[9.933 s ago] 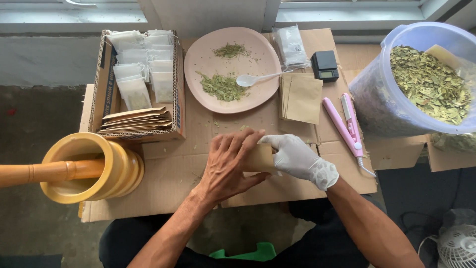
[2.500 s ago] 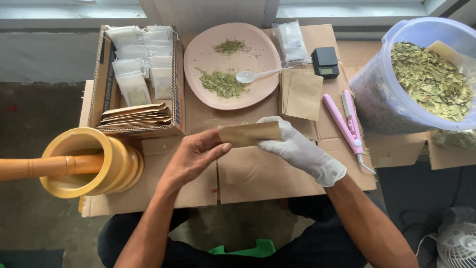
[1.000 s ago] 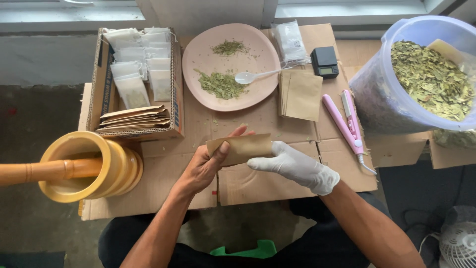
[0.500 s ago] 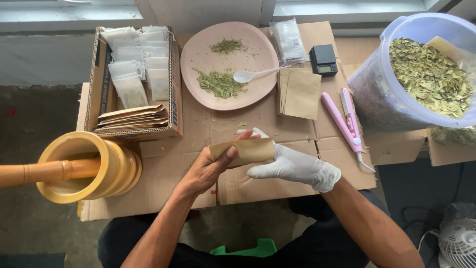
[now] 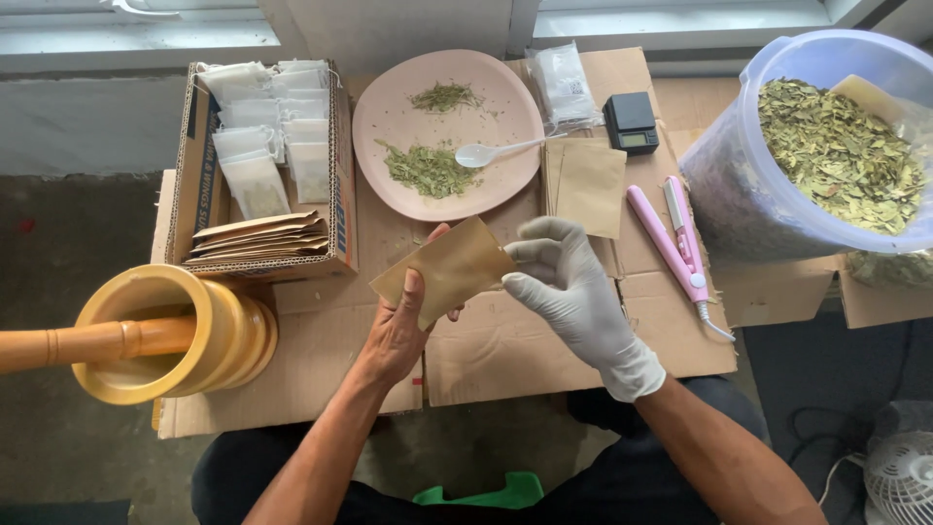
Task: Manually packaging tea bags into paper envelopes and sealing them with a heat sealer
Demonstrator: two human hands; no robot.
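The bare left hand (image 5: 394, 335) grips a flat brown pouch (image 5: 445, 269) by its lower edge, thumb on top and fingers beneath, holding it tilted above the cardboard-covered bench (image 5: 505, 345); the gloved right hand (image 5: 569, 287) sits at the pouch's right end, fingers loosely curled, fingertips touching or just beside its edge, though whether they pinch it I cannot tell. Beyond the pouch lies a pink plate (image 5: 505, 156) with two small heaps of crushed leaf and a white spoon (image 5: 486, 153); just right of the plate rests a stack of pouches (image 5: 588, 185), and behind that a clear bag (image 5: 567, 86) and a small black scale (image 5: 632, 123). A pink sealer (image 5: 671, 243) lies to the right of the stack, near a big tub (image 5: 724, 185) full of dried leaves. At the far left of the bench a cardboard box (image 5: 342, 194) holds white sachets and more brown pouches; in front of it stands a yellow mortar (image 5: 224, 340) with a wooden pestle (image 5: 68, 342) lying in it.
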